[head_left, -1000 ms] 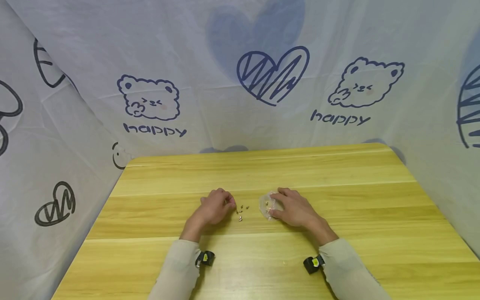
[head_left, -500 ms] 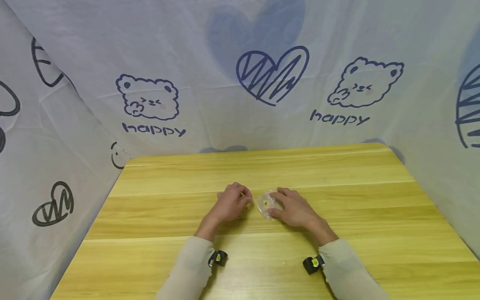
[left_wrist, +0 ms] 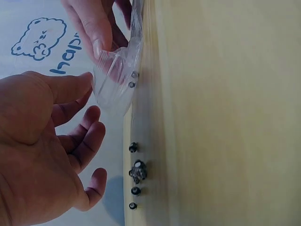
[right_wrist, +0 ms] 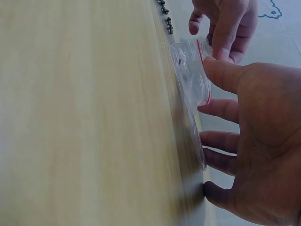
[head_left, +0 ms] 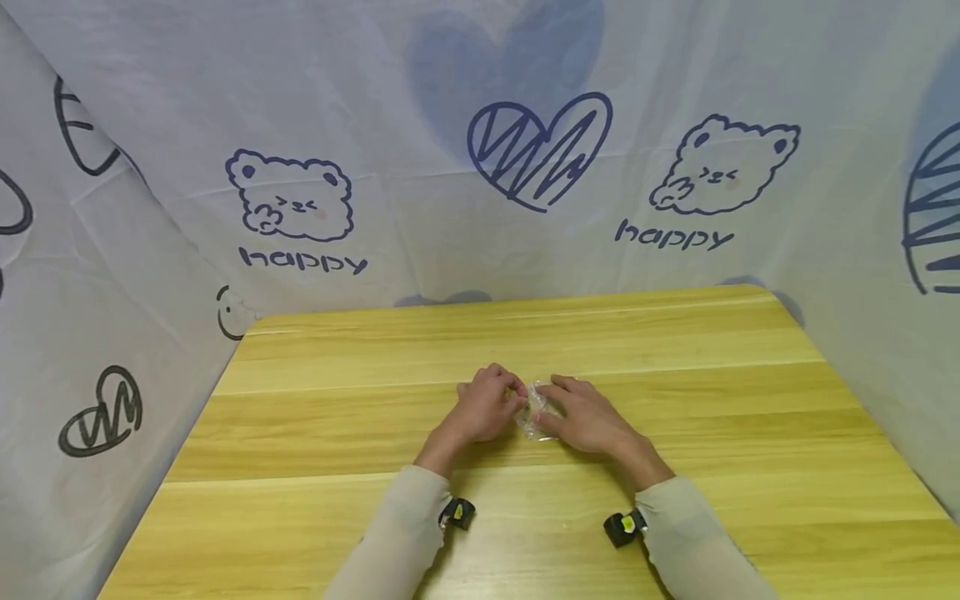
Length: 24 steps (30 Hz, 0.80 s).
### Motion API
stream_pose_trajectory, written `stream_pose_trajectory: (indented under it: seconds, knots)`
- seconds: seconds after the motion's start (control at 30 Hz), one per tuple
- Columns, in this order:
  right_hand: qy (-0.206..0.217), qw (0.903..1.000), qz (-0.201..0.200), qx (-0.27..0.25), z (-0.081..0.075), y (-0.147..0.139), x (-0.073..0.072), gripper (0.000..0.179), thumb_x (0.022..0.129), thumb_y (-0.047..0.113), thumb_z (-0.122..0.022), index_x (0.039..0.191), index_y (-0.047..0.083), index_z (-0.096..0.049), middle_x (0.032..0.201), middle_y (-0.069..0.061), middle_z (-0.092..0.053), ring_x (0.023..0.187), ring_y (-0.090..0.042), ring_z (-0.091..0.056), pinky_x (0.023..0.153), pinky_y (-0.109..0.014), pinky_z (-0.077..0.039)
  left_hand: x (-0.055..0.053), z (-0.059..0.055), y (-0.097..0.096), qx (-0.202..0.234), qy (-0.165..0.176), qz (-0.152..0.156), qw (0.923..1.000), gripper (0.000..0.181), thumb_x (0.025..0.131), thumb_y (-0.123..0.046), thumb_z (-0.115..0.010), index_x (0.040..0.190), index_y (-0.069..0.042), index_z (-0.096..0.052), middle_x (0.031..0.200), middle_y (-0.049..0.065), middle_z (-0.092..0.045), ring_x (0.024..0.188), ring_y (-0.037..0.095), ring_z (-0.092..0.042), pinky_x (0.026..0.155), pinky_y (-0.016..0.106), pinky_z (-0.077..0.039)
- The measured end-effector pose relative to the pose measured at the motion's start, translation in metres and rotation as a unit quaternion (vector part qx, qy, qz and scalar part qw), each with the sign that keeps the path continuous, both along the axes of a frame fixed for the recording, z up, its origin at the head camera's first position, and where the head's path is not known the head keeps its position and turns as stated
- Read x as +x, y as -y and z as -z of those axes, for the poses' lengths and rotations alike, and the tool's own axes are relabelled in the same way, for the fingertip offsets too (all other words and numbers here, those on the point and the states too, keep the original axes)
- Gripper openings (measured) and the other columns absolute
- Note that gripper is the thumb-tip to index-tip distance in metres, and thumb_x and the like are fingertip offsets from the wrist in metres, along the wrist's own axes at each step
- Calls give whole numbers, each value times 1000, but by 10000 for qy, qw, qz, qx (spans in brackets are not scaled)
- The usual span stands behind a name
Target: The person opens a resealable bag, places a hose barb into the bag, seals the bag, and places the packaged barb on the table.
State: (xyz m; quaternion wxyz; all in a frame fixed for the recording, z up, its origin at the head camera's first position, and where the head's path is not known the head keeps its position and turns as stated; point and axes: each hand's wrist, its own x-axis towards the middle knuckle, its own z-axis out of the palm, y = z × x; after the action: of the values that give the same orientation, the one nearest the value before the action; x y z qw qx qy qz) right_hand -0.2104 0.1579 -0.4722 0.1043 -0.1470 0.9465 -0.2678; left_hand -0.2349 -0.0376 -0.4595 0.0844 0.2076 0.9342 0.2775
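Observation:
My right hand (head_left: 588, 417) holds a small clear zip bag (head_left: 540, 432) by its thumb and fingertips; the bag's red seal line shows in the right wrist view. A few tiny metal pieces (left_wrist: 132, 84) show inside through the plastic. At the bag's mouth is my left hand (head_left: 487, 406), its thumb and forefinger brought close together against the plastic edge and its other fingers loosely bent. Whether anything sits between those fingertips is hidden. Several small dark metal pieces (left_wrist: 138, 172), like tiny screws or studs, lie on the table beside the left hand, which covers them in the head view.
A light wooden table (head_left: 360, 350) lies under both hands. White cloth (head_left: 420, 225) printed with bears and hearts hangs behind it and at the sides. Black wrist cameras (head_left: 459, 513) are strapped on both wrists.
My left hand has moved right from the loose pieces to the mouth of the bag, its thumb and forefinger close together. The right hand has stayed on the bag.

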Motion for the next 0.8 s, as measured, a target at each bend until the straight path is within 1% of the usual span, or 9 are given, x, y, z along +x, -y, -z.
stream_pose_trajectory:
  seconds: [0.17, 0.47, 0.57, 0.63, 0.8]
  knots:
    - [-26, 10000, -54, 0, 1, 1, 0, 47, 101, 38, -47, 143, 16, -49, 153, -18, -35, 140, -41, -33, 110, -59, -29, -1, 1, -2, -85, -24, -22, 10000, 14, 98, -28, -57, 93, -18, -65, 114, 3, -56, 113, 25, -50, 85, 49, -33]
    - [-121, 9998, -131, 36, 2, 1, 2, 45, 101, 35, -48, 142, 15, -49, 153, -18, -35, 140, -40, -33, 110, -59, -28, 0, 1, -4, -142, 29, -69, 9999, 13, 97, -27, -57, 92, -18, -66, 111, 4, -55, 111, 25, -50, 86, 49, -33]
    - [-99, 9999, -124, 56, 2, 1, 2, 46, 101, 35, -48, 142, 15, -49, 154, -17, -35, 141, -40, -32, 111, -59, -28, -1, 2, -4, -87, 58, -77, 9999, 13, 96, -27, -57, 93, -18, -65, 110, 4, -55, 109, 23, -51, 86, 48, -32]
    - [-83, 9999, -114, 62, 2, 1, 1, 46, 101, 35, -48, 142, 15, -49, 154, -17, -34, 141, -40, -32, 111, -59, -28, -1, 3, -3, -19, 42, -74, 10000, 12, 96, -27, -57, 94, -19, -66, 108, 3, -55, 104, 21, -52, 85, 46, -33]
    - [-32, 9999, -70, 68, 2, 1, 1, 47, 101, 38, -47, 142, 16, -49, 154, -16, -34, 141, -39, -31, 111, -59, -27, -3, 1, 6, 201, 58, -141, 9997, 13, 97, -29, -58, 101, -19, -65, 108, 2, -57, 97, 18, -53, 85, 44, -35]
